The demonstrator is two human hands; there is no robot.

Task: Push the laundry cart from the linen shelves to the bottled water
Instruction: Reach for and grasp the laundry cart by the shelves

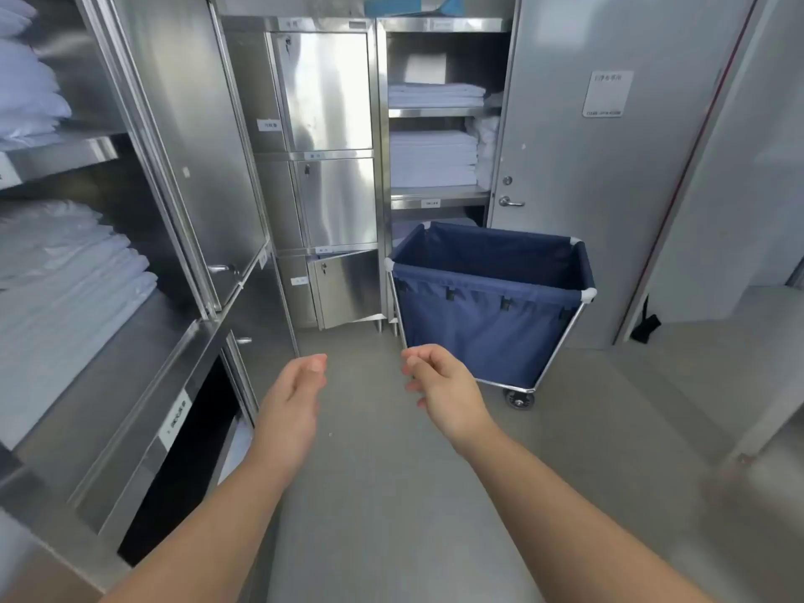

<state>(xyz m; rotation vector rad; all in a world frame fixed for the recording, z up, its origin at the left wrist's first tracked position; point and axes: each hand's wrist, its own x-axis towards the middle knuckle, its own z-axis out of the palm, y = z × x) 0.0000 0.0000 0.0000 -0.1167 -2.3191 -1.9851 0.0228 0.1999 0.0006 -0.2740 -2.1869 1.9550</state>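
Note:
A laundry cart (487, 315) with a navy fabric bag on a metal frame and castors stands on the grey floor, right of centre, in front of open steel linen shelves (439, 111) stacked with folded white linen. The bag looks empty. My left hand (291, 398) and my right hand (443, 389) reach forward over the floor, short of the cart and not touching it. Both hold nothing, fingers loosely curled. My right hand is just in front of the cart's near left corner. No bottled water is in view.
Steel cabinets (326, 167) with closed doors fill the back; one low door (348, 285) hangs ajar. More linen shelves (65, 272) line the left wall. A grey door (609, 167) stands open behind the cart, with a passage (739, 341) at right.

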